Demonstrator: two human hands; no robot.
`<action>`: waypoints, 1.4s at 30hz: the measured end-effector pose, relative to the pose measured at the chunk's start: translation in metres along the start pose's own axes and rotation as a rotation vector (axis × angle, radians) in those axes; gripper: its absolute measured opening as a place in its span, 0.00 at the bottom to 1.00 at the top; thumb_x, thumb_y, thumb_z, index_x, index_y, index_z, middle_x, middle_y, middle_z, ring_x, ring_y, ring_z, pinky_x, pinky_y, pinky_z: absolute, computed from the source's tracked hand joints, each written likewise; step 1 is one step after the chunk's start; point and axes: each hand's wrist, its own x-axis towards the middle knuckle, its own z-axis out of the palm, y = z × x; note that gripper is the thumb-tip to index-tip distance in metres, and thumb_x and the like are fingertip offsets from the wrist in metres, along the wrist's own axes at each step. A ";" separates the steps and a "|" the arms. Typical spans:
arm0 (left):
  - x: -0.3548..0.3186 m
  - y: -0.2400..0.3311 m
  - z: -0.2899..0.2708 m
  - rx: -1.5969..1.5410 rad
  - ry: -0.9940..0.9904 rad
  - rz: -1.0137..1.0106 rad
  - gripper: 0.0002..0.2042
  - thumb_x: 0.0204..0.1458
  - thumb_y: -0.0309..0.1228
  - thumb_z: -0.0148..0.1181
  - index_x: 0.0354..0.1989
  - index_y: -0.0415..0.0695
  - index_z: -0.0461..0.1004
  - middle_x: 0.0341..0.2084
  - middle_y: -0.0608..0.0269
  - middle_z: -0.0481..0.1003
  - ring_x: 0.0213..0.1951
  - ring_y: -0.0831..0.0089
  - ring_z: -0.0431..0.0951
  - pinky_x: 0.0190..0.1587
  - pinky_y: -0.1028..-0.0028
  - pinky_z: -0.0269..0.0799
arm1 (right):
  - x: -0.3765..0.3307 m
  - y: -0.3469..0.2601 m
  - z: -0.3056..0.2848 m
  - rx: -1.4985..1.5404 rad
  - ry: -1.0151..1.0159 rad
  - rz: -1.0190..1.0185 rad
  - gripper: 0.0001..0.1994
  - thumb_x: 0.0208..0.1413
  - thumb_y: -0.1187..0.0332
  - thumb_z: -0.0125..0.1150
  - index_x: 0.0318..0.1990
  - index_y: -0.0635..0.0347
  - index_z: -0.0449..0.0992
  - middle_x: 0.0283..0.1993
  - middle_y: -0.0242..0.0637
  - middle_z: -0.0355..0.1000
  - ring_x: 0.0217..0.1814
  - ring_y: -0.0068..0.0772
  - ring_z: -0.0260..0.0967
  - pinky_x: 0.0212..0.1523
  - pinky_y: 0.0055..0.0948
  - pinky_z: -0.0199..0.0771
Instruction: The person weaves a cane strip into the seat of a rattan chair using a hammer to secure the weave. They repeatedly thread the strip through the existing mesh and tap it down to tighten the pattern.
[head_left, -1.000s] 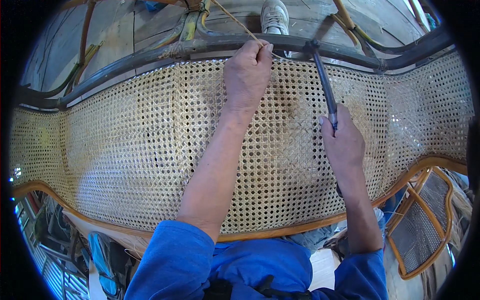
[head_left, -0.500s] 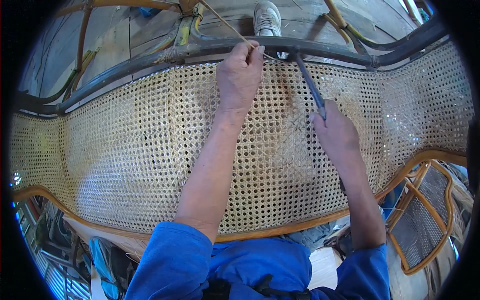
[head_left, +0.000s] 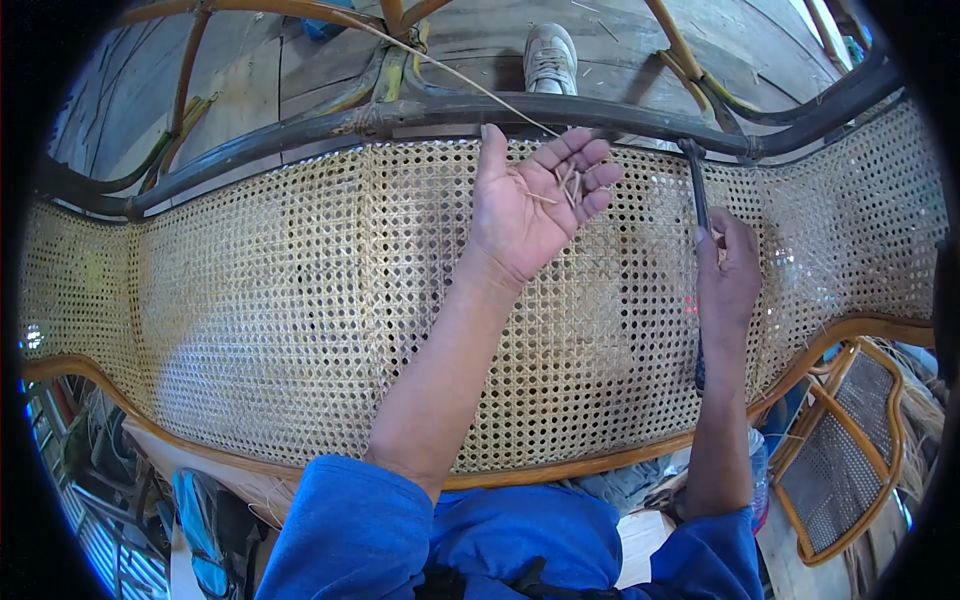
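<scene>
My left hand (head_left: pixel 528 220) is turned palm up near the far edge of the woven cane panel (head_left: pixel 270 290), its fingers loosely curled. Several short, thin wooden pegs (head_left: pixel 570 185) lie in the palm and against the fingers. To the right, my right hand (head_left: pixel 730 275) is closed around a hammer (head_left: pixel 700 187), whose head rests at the panel's far edge beside the dark frame rail (head_left: pixel 630 122). A long thin cane strip (head_left: pixel 470 84) slants from the upper left to the rail behind my left fingertips, where its end is hidden.
Light rattan frame poles (head_left: pixel 190 75) rise beyond the rail. A white shoe (head_left: pixel 550 62) stands on the wooden floor. The panel's near edge has a curved brown rattan rail (head_left: pixel 590 465) close to my body. A smaller caned frame (head_left: pixel 835 460) lies at the lower right.
My left hand has let go of the cane strip and turned palm up, showing pegs. My right hand has moved right with the hammer, lowering it along the panel. The view has shifted slightly.
</scene>
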 end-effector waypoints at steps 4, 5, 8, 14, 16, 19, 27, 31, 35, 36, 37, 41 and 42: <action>0.001 -0.001 -0.008 -0.056 -0.063 -0.032 0.46 0.55 0.68 0.28 0.57 0.30 0.63 0.54 0.40 0.68 0.56 0.46 0.68 0.57 0.51 0.65 | 0.009 -0.062 0.013 0.304 -0.074 -0.019 0.10 0.55 0.75 0.57 0.45 0.60 0.75 0.39 0.42 0.72 0.42 0.38 0.72 0.44 0.30 0.72; 0.002 -0.003 -0.005 -0.060 -0.035 -0.033 0.46 0.54 0.69 0.28 0.56 0.31 0.64 0.53 0.41 0.69 0.54 0.47 0.69 0.56 0.52 0.66 | 0.012 -0.073 0.019 0.321 -0.087 -0.057 0.09 0.54 0.76 0.57 0.44 0.60 0.75 0.38 0.41 0.72 0.42 0.38 0.72 0.43 0.30 0.72; 0.001 -0.005 0.001 -0.080 0.019 -0.013 0.47 0.52 0.71 0.26 0.56 0.32 0.64 0.52 0.43 0.70 0.52 0.51 0.71 0.56 0.53 0.66 | 0.018 -0.086 0.038 0.285 -0.088 -0.170 0.09 0.53 0.77 0.57 0.42 0.59 0.75 0.37 0.39 0.72 0.40 0.39 0.72 0.42 0.32 0.72; 0.003 -0.003 -0.007 -0.067 -0.039 -0.012 0.50 0.51 0.72 0.22 0.59 0.30 0.60 0.55 0.42 0.68 0.54 0.56 0.71 0.59 0.58 0.64 | 0.021 -0.090 0.051 0.266 -0.090 -0.140 0.09 0.50 0.77 0.59 0.40 0.59 0.75 0.38 0.39 0.72 0.41 0.43 0.71 0.41 0.36 0.72; 0.004 -0.001 -0.012 -0.059 -0.102 -0.041 0.51 0.51 0.72 0.21 0.60 0.30 0.60 0.54 0.43 0.69 0.53 0.57 0.72 0.59 0.62 0.65 | 0.021 -0.092 0.052 0.219 -0.094 -0.111 0.10 0.49 0.77 0.60 0.40 0.59 0.75 0.39 0.39 0.72 0.43 0.43 0.70 0.43 0.37 0.71; 0.004 -0.005 -0.006 0.004 -0.016 -0.035 0.51 0.51 0.72 0.22 0.59 0.30 0.61 0.52 0.44 0.71 0.52 0.59 0.73 0.58 0.67 0.66 | 0.020 -0.091 0.056 0.114 -0.074 -0.127 0.10 0.48 0.75 0.62 0.39 0.57 0.76 0.40 0.39 0.71 0.46 0.42 0.69 0.45 0.37 0.71; 0.003 -0.012 0.011 0.251 0.206 -0.034 0.46 0.54 0.70 0.26 0.51 0.33 0.70 0.43 0.54 0.76 0.43 0.68 0.76 0.49 0.71 0.71 | 0.022 -0.074 0.062 0.094 -0.056 -0.299 0.07 0.45 0.75 0.63 0.34 0.56 0.78 0.42 0.36 0.71 0.47 0.40 0.68 0.46 0.35 0.70; 0.002 -0.013 0.011 0.333 0.168 -0.077 0.44 0.56 0.68 0.26 0.51 0.34 0.70 0.42 0.57 0.76 0.43 0.69 0.76 0.49 0.69 0.71 | 0.025 -0.076 0.054 -0.038 -0.059 -0.429 0.08 0.47 0.76 0.62 0.37 0.56 0.77 0.41 0.36 0.72 0.45 0.39 0.68 0.45 0.35 0.70; 0.004 -0.016 0.005 0.461 0.158 -0.094 0.36 0.60 0.61 0.33 0.48 0.36 0.72 0.39 0.60 0.76 0.41 0.71 0.76 0.45 0.71 0.71 | 0.026 -0.070 0.053 0.267 -0.169 -0.162 0.08 0.51 0.76 0.59 0.40 0.57 0.76 0.40 0.37 0.72 0.40 0.34 0.70 0.41 0.30 0.71; 0.004 -0.016 0.008 0.497 0.202 -0.088 0.32 0.61 0.58 0.36 0.47 0.37 0.72 0.37 0.61 0.76 0.39 0.72 0.76 0.43 0.71 0.72 | 0.027 -0.069 0.051 0.420 -0.229 0.001 0.08 0.53 0.76 0.58 0.40 0.57 0.76 0.40 0.37 0.72 0.38 0.32 0.70 0.40 0.28 0.71; 0.004 -0.017 0.009 0.533 0.247 -0.081 0.29 0.61 0.56 0.40 0.46 0.38 0.73 0.35 0.62 0.76 0.37 0.72 0.76 0.41 0.71 0.72 | 0.028 -0.067 0.051 0.476 -0.194 0.001 0.07 0.54 0.76 0.58 0.40 0.57 0.76 0.40 0.35 0.73 0.37 0.29 0.70 0.38 0.26 0.70; -0.001 -0.017 0.011 0.844 0.362 -0.040 0.19 0.61 0.47 0.49 0.38 0.42 0.75 0.26 0.68 0.74 0.23 0.80 0.68 0.26 0.78 0.64 | 0.035 -0.068 0.046 0.770 -0.200 0.170 0.06 0.57 0.76 0.57 0.41 0.60 0.76 0.38 0.31 0.74 0.36 0.18 0.69 0.36 0.19 0.68; -0.001 -0.019 0.015 0.915 0.391 -0.019 0.17 0.60 0.46 0.50 0.37 0.43 0.75 0.25 0.69 0.74 0.22 0.82 0.66 0.24 0.79 0.62 | 0.037 -0.070 0.043 0.861 -0.239 0.254 0.06 0.57 0.76 0.58 0.41 0.60 0.76 0.38 0.30 0.75 0.36 0.16 0.69 0.36 0.18 0.67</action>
